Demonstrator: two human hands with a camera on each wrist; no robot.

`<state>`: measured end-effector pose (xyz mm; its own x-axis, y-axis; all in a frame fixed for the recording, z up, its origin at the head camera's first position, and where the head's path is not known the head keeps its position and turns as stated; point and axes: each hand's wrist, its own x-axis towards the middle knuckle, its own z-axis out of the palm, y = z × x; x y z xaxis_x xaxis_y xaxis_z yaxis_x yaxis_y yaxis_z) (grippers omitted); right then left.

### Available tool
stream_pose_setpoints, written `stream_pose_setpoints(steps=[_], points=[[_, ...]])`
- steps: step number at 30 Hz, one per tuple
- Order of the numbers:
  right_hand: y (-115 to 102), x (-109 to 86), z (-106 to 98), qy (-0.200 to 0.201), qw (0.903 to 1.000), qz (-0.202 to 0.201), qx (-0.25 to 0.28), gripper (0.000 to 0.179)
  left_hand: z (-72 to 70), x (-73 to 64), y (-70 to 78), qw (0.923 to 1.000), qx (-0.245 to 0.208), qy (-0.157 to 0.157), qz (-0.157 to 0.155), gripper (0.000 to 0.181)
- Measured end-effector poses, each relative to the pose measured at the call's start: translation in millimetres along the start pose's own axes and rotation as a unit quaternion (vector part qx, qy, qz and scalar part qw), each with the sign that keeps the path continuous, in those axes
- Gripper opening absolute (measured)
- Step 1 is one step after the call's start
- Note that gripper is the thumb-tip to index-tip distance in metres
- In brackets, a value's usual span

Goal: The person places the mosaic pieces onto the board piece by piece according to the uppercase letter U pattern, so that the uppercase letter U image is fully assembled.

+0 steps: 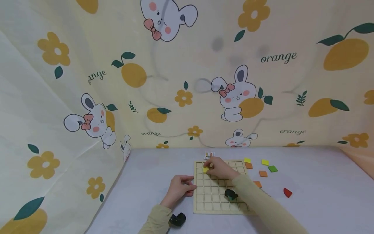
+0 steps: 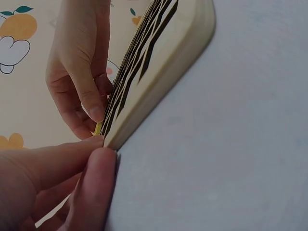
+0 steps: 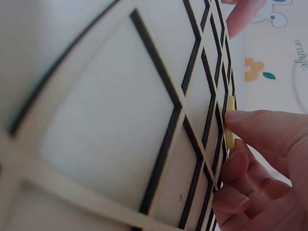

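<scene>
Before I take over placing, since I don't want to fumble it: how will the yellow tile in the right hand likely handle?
The yellow tile looks stiff: its edge runs straight in the right hand's pinch. It's probably light, being thin and small. Its flat shape makes rolling unlikely.

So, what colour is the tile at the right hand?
The tile is yellow; head view shows best.
</scene>
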<state>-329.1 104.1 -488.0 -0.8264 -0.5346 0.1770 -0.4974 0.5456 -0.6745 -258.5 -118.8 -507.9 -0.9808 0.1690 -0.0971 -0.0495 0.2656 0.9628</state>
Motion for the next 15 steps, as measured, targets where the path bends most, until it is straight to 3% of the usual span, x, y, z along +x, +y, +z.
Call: stream_pose_setpoints(steps=[8,15], points=[[-3,-3.0,-1,0.015,0.9993,0.028,0.020,0.021,0.6,2.2,2.5,0.9999,0.005,-0.001,-0.010,0.041],[-3,-10.4,-10,0.004,0.9976,0.049,0.049,0.026,1.8,-1.6,3.3,0.9997,0.016,0.008,-0.019,0.043]])
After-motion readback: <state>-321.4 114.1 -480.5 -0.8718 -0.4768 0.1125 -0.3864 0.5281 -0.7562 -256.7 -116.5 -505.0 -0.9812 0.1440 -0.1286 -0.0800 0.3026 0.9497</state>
